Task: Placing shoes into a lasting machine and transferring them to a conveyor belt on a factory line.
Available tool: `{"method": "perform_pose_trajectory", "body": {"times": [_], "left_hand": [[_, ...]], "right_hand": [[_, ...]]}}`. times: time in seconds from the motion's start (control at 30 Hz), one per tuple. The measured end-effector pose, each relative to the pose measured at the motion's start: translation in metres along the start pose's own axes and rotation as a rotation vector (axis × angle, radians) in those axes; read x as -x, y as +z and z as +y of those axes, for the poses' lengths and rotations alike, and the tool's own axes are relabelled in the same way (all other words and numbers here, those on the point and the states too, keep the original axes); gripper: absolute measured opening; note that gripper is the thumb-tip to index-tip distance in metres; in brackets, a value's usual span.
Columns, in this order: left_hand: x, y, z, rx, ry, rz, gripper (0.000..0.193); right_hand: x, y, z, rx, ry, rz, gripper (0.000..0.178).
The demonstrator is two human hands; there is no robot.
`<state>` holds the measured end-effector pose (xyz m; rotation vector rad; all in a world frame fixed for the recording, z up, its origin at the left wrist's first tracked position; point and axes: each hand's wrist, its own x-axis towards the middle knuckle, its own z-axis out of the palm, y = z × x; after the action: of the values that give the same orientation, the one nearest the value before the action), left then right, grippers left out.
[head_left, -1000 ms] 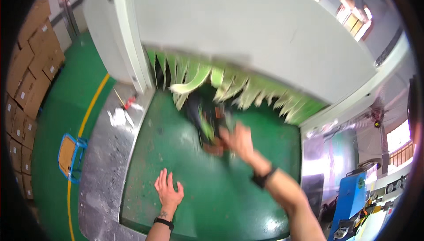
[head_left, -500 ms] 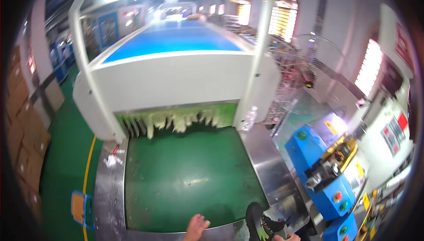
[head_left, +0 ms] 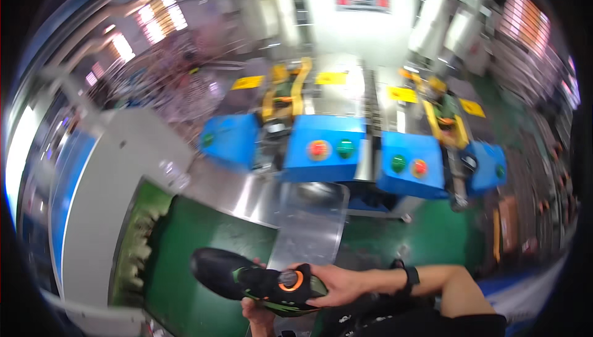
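Observation:
A black sneaker [head_left: 219,272] with green patches lies across both my hands, its toe pointing left. At its collar shows a round grey piece with an orange ring. My right hand [head_left: 338,284] is closed around the heel end, and a dark band circles that wrist. From below, my left hand [head_left: 258,317] grips the side of the shoe near the midfoot; some of its fingers are hidden behind the shoe. The shoe is held above the green conveyor belt [head_left: 185,281] and its metal edge.
Ahead stands a machine with blue control boxes [head_left: 302,161] bearing red and green buttons, and yellow clamp parts [head_left: 441,127]. A metal plate [head_left: 312,213] juts out toward me. At left is the grey conveyor housing [head_left: 92,213] with a ragged green-white fringe [head_left: 133,256] over its opening.
My view has swung right, from the conveyor to the blue-boxed machine. My left hand, earlier apart and empty, now holds the sneaker together with my right hand. The shoe now lies sideways.

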<state>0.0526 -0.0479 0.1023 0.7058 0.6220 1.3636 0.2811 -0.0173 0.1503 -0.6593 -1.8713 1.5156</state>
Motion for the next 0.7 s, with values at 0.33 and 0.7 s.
{"method": "perform_pose_trajectory", "body": {"times": [0.33,0.7], "left_hand": [[-0.053,0.205,-0.127,-0.343,0.012,-0.085,0.066],[-0.289,0.463,-0.343,-1.098,-0.373,-0.334,0.084]], "right_hand": [[0.200,-0.161,-0.018,-0.530,0.237,0.505,0.062],[0.434,-0.267,-0.039,-0.671,-0.147,1.733,0.065]]}}
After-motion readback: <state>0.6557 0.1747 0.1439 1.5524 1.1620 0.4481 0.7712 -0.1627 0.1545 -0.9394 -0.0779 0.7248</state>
